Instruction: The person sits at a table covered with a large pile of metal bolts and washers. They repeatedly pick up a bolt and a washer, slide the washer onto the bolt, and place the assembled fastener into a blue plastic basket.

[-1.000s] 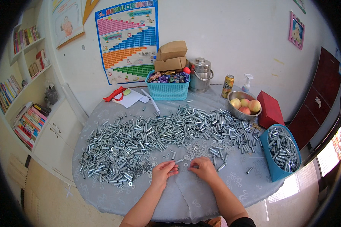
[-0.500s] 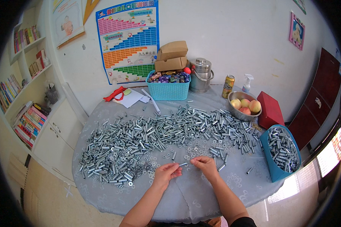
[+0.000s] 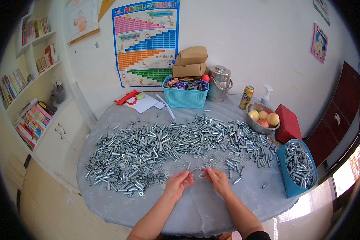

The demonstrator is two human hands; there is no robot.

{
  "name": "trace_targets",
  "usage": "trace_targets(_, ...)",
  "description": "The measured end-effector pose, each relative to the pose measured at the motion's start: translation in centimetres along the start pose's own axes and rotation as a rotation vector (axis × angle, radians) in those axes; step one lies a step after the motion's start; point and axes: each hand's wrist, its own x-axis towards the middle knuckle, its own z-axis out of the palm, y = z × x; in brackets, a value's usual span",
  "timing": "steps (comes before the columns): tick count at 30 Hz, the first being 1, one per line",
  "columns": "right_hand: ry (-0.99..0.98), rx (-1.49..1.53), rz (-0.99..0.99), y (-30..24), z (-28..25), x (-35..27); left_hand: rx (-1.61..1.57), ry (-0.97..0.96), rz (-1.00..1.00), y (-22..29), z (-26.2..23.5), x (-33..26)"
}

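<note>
My left hand (image 3: 179, 185) pinches a thin metal bolt (image 3: 193, 170) between thumb and fingertips, its free end pointing right. A short gap away, the thumb and forefinger of my right hand (image 3: 215, 179) are closed together at the bolt's tip side; a tiny piece may be between them, too small to name. Both hands hover over the near middle of the table. Just beyond them lie scattered washers (image 3: 217, 162) and a loose metal sleeve (image 3: 189, 165). A broad heap of metal bolts and sleeves (image 3: 160, 140) spreads across the table, with more washers at its left front.
At the right edge stands a blue basket (image 3: 283, 170) full of metal sleeves. Farther back are a steel bowl (image 3: 250, 125) of peaches, a red box (image 3: 291, 124), a can (image 3: 246, 97), a spray bottle (image 3: 267, 96), a steel pot (image 3: 219, 84), a turquoise basket (image 3: 185, 98) and papers (image 3: 144, 104).
The bolt spanned both hands before; now my right fingertips have drawn slightly away from its end, while my left hand keeps it. The view has shifted a little.
</note>
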Motion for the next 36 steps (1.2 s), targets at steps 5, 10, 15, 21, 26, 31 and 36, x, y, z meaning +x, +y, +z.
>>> trace_targets(5,-0.030,-0.351,-0.066,0.4,0.2,0.3,-0.208,0.052,0.191,2.4,-1.0,0.2)
trace_targets(10,-0.102,-0.711,-0.420,-1.4,2.1,1.1,-0.303,0.087,0.263,3.4,-1.9,0.3)
trace_targets(15,-0.117,-0.895,-0.699,-1.3,5.5,4.4,-0.333,0.063,0.258,3.7,-1.9,0.4)
trace_targets(21,-0.144,-1.038,-0.727,0.5,7.7,6.9,-0.322,0.033,0.223,3.5,-1.8,0.5)
trace_targets(26,-0.190,-1.135,-0.661,0.0,7.4,6.5,-0.322,-0.094,0.176,3.6,-1.6,0.1)
trace_targets(31,-0.135,-0.968,-0.633,0.4,6.1,6.1,-0.290,-0.104,0.140,2.9,-0.9,0.1)
trace_targets(36,0.052,-0.431,-0.453,-2.5,4.3,3.8,-0.156,0.007,0.145,2.5,-1.0,0.2)
